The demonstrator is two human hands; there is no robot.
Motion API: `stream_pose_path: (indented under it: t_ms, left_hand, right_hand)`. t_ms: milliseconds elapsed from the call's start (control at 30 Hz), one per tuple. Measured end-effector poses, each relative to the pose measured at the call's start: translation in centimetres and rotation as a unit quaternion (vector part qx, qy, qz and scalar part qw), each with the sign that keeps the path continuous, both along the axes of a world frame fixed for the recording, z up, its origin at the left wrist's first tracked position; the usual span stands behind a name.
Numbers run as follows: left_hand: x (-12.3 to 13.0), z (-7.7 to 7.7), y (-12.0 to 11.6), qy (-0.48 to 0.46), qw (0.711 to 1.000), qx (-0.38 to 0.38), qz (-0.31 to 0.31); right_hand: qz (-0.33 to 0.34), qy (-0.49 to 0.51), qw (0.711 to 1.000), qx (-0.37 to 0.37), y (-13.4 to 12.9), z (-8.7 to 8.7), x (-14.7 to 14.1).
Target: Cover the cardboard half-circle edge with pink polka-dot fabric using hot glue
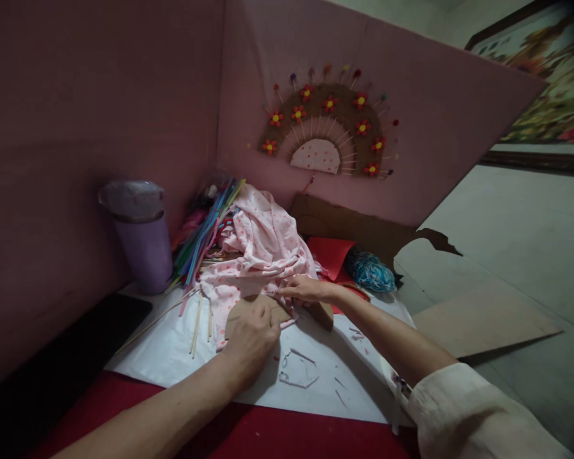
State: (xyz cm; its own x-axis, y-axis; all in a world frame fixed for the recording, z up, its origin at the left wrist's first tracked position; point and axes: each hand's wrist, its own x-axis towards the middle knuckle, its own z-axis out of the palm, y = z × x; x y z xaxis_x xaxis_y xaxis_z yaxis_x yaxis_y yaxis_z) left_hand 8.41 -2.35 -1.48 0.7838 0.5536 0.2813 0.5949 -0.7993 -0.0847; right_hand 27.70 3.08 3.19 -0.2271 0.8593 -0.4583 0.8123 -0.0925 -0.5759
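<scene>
Fingers (pixel 266 311) of your left hand (pixel 251 333) are bent down onto a rounded cardboard piece (pixel 239 312), whether clamped or just pressing you can't tell from here. It lies on the near edge of the pink dotted cloth (pixel 268 239), already shaped, its upper side bare. Your right hand (pixel 307 289) is at the cloth's right side, fingertips close together on the fabric, any pinch hidden. No fabric looks fastened over that cardboard yet; on the far pink board (pixel 411 95), a dotted half-circle (pixel 316 156) already sits under a flowered arch (pixel 335 95). Bunched cloth crowds you on the far side, another cardboard piece (pixel 322 315) sits by your right wrist, scraps (pixel 299 376) lie near. Thin sticks (pixel 196 325) and a purple tumbler (pixel 146 248) stay left, blue yarn (pixel 370 271) right.
</scene>
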Motion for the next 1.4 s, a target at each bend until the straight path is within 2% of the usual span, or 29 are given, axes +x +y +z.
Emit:
stream_pose_path:
  t_ms: [200, 400, 833, 1167, 1400]
  left_hand:
    - [0.0, 0.0, -0.1, -0.009, 1.0, 0.0, -0.005]
    - [0.0, -0.1, 0.0, -0.01, 1.0, 0.0, -0.001]
    - [0.0, -0.1, 0.0, -0.006, 1.0, 0.023, -0.004]
    - [0.2, -1.5, 0.4, -0.037, 0.999, 0.037, -0.003]
    - [0.1, -0.1, 0.0, 0.012, 1.0, 0.01, 0.003]
  right_hand:
    - [-0.003, 0.0, 1.0, 0.002, 0.2, -0.7, 0.0]
    - [-0.004, 0.002, 1.0, 0.023, -0.3, -0.1, -0.5]
    - [0.044, 0.001, 0.997, 0.059, -0.3, -0.5, -0.4]
    - [0.067, -0.015, 0.994, 0.085, 0.3, -0.5, -1.2]
    - [0.076, -0.038, 0.99, 0.113, 0.8, -1.1, -0.7]
